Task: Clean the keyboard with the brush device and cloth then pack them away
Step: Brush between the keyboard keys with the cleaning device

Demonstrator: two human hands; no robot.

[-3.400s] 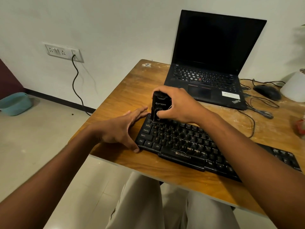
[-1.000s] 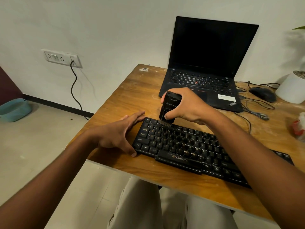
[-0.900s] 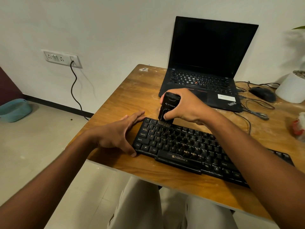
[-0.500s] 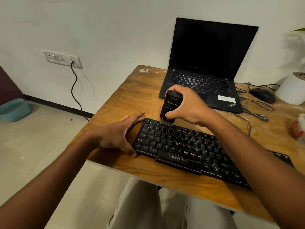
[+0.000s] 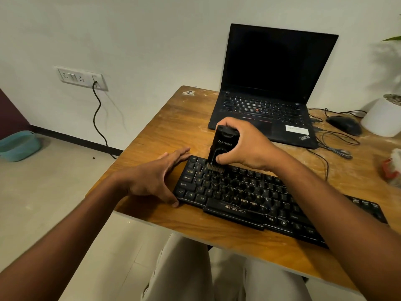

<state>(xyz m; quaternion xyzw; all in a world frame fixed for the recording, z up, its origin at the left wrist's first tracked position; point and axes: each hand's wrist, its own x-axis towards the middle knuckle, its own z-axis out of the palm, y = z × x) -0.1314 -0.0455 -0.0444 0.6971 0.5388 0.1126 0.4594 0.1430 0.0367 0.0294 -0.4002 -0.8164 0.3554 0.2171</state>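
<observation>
The task looks to be in its early brushing stage. At the centre of the frame the right hand (image 5: pixel 245 146) grips the black brush device (image 5: pixel 221 148) upright, its bristles down on the upper-left keys of the black keyboard (image 5: pixel 249 196) on the table (image 5: pixel 152 135). The left hand (image 5: pixel 152 179) lies flat with straight fingers against the keyboard's left end, steadying it. Most keys to the right remain unbrushed by my reading; no cloth is identifiable, and wiping and packing away are left.
</observation>
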